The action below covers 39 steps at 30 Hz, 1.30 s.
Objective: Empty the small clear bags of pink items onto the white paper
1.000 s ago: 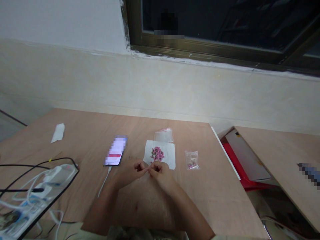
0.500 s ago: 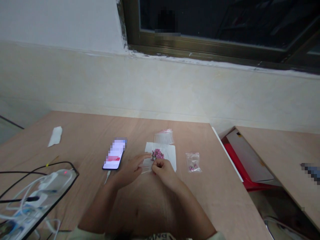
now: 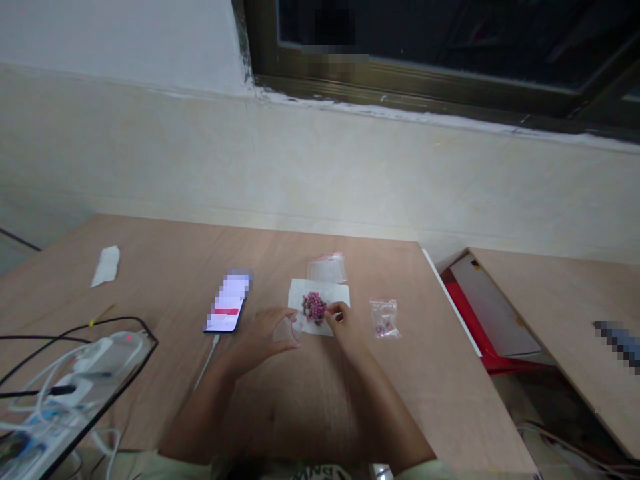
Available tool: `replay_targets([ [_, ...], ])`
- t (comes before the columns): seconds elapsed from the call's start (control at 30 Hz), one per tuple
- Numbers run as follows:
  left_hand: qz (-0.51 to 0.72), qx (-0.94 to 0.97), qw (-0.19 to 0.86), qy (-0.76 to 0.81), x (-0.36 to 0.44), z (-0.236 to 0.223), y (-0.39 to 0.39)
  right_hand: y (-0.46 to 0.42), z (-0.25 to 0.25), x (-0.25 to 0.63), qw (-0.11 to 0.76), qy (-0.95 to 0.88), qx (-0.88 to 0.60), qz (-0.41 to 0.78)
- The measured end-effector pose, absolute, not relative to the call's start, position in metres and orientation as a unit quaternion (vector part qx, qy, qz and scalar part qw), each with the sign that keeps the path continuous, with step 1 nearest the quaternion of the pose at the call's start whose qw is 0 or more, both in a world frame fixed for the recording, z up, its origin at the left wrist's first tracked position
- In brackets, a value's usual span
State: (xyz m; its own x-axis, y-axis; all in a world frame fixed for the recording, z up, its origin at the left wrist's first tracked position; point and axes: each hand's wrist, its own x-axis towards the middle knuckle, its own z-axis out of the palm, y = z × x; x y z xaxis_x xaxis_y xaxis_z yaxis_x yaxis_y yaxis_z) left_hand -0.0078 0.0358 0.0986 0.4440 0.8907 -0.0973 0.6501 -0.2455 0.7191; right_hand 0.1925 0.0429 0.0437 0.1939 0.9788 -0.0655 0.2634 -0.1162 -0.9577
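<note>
Pile of pink beads [image 3: 315, 308] at middle of white paper sheet [image 3: 300, 291], sheet flat on wooden table [image 3: 165, 267]. Right hand [image 3: 346, 328] at right of pile, fingers [image 3: 333, 311] curled, tips just beside or touching the beads; grip closed in part, hold on any bead not discernible. Left hand [image 3: 263, 339] at left edge of sheet, thumb and fingers curved apart in a wide C. Pale translucent patch in that gap, near the thumb; whether held, too blurred to tell.

Clear plastic bag [image 3: 327, 269] lying flat, just beyond sheet, touching its far edge. Small clear bag with a few pink beads [image 3: 384, 319] to right of sheet, near but apart. Smartphone [image 3: 227, 303], screen lit and blurred, to left of sheet; white cable [image 3: 207, 361] running from its lower end. Folded white tissue [image 3: 105, 265] well to left. Tangle of white and black cables [image 3: 50, 380] at near left corner. Red plastic object [image 3: 463, 307] beyond right table edge.
</note>
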Motion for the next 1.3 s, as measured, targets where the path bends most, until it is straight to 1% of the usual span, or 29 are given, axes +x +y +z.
replay_targets([
  [0.07,0.174,0.766,0.341,0.516,-0.008,0.093,0.037,0.047,0.030,0.202,0.408,-0.525,-0.679,0.311],
  [0.13,0.180,0.765,0.328,0.524,-0.007,0.089,0.038,0.051,0.021,0.207,0.364,-0.562,-0.693,0.269],
  [0.23,0.180,0.770,0.313,0.526,-0.004,0.085,0.039,0.055,0.017,0.208,0.313,-0.610,-0.683,0.252],
  [0.33,0.174,0.777,0.298,0.527,-0.002,0.083,0.041,0.058,0.017,0.208,0.293,-0.635,-0.671,0.247],
  [0.47,0.162,0.787,0.277,0.527,-0.001,0.082,0.044,0.058,0.024,0.208,0.302,-0.631,-0.671,0.248],
  [0.53,0.153,0.790,0.270,0.528,0.002,0.083,0.045,0.056,0.032,0.204,0.337,-0.621,-0.660,0.255],
  [0.63,0.148,0.797,0.265,0.522,0.009,0.084,0.048,0.051,0.042,0.191,0.392,-0.633,-0.600,0.294],
  [0.7,0.154,0.801,0.263,0.515,0.013,0.085,0.051,0.051,0.044,0.184,0.405,-0.635,-0.577,0.316],
  [0.77,0.157,0.796,0.264,0.521,0.014,0.084,0.054,0.055,0.040,0.183,0.408,-0.611,-0.606,0.303],
  [0.83,0.150,0.786,0.270,0.535,0.013,0.082,0.057,0.061,0.033,0.187,0.397,-0.584,-0.657,0.264],
  [0.93,0.146,0.783,0.275,0.539,0.010,0.079,0.061,0.068,0.023,0.195,0.355,-0.584,-0.692,0.232],
  [1.1,0.147,0.786,0.277,0.533,0.006,0.074,0.065,0.066,0.014,0.192,0.317,-0.596,-0.706,0.216],
  [1.3,0.157,0.795,0.270,0.520,-0.001,0.077,0.063,0.069,0.009,0.191,0.304,-0.607,-0.699,0.223],
])
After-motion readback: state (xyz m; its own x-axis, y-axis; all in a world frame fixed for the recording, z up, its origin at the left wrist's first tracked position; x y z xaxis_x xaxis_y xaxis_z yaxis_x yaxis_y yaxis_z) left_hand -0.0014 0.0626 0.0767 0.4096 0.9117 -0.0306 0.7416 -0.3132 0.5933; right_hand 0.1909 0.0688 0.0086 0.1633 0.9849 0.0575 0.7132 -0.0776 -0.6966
